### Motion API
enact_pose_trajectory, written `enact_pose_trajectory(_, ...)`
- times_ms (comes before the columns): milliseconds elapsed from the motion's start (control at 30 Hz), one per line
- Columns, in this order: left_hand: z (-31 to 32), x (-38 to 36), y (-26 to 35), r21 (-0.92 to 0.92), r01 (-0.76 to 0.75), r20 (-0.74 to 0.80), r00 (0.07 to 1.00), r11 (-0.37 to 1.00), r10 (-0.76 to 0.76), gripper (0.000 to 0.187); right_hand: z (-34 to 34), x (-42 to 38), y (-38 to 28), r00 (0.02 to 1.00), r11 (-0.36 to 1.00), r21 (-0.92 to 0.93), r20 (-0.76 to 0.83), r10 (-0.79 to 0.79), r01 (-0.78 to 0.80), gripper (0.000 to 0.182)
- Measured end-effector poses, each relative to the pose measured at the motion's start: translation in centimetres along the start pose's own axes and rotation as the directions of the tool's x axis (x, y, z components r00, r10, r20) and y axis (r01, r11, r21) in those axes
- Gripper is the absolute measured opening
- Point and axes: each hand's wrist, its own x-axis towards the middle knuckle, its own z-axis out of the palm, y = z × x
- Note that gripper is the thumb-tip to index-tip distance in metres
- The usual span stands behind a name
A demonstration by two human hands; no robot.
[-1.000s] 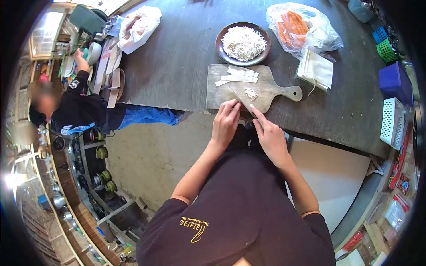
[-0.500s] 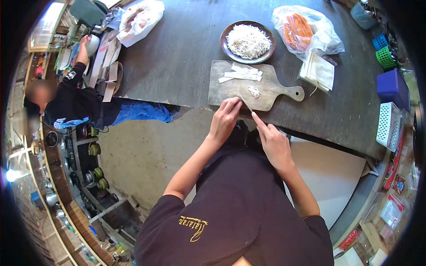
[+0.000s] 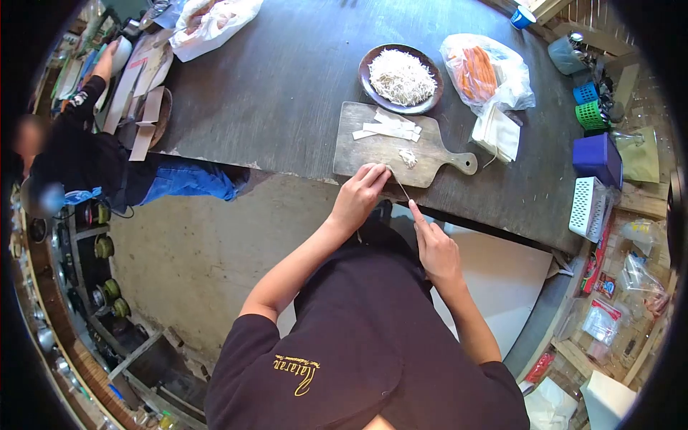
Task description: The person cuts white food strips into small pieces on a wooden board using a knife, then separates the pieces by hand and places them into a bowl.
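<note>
My left hand [image 3: 360, 195] is closed at the near edge of a wooden cutting board [image 3: 350, 156], its fingertips pressed together. What they hold is hidden. In my right hand [image 3: 438, 251] is a knife, gripped with the index finger stretched along it. The thin knife blade [image 3: 403, 190] reaches up to the left fingertips. On the board lie flat white strips [image 3: 390, 129] and a small heap of fine white shreds [image 3: 408, 158]. Just behind it stands a dark round dish [image 3: 365, 80] piled with white shreds [image 3: 401, 74].
A plastic bag with orange sticks [image 3: 476, 72] and a stack of white sheets [image 3: 496, 135] lie right of the board. Baskets and a purple box [image 3: 598, 159] line the right edge. Another person [image 3: 107, 158] works at the left, near a white bag [image 3: 215, 29].
The view has shifted, so the table's right side shows more and the person at left sits nearer the frame's edge. Both hands remain at the board's near edge, the blade slightly lower.
</note>
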Motion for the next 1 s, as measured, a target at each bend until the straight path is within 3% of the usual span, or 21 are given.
enact_pose_trajectory(367,-0.1,0.3,0.0,-0.026,0.004,-0.006,1.0,1.0,-0.004,0.035,2.7,5.3,-0.9,0.993,0.996,0.084,-0.112,-0.031,0.041,0.063)
enact_pose_trajectory(533,-0.4,0.4,0.4,-0.016,0.023,0.029,0.999,1.0,-0.022,0.035,0.7,0.8,-1.0,0.998,0.999,0.013,-0.036,0.044,-0.043,0.065)
enact_pose_trajectory(633,-0.3,0.5,0.6,-0.021,0.025,0.02,1.0,0.999,-0.024,0.032,0.7,-0.4,-0.5,0.999,0.997,0.061,-0.019,0.05,-0.049,0.07)
enact_pose_trajectory(900,0.0,0.6,0.7,-0.004,0.031,0.001,1.0,1.0,-0.031,0.027,3.8,4.7,-0.5,0.987,0.997,0.075,-0.16,-0.01,0.022,0.076)
enact_pose_trajectory(1000,0.1,0.6,1.4,0.011,0.045,-0.052,0.998,0.999,-0.045,0.024,2.1,2.4,-0.2,0.997,0.998,0.056,-0.079,-0.002,0.006,0.075)
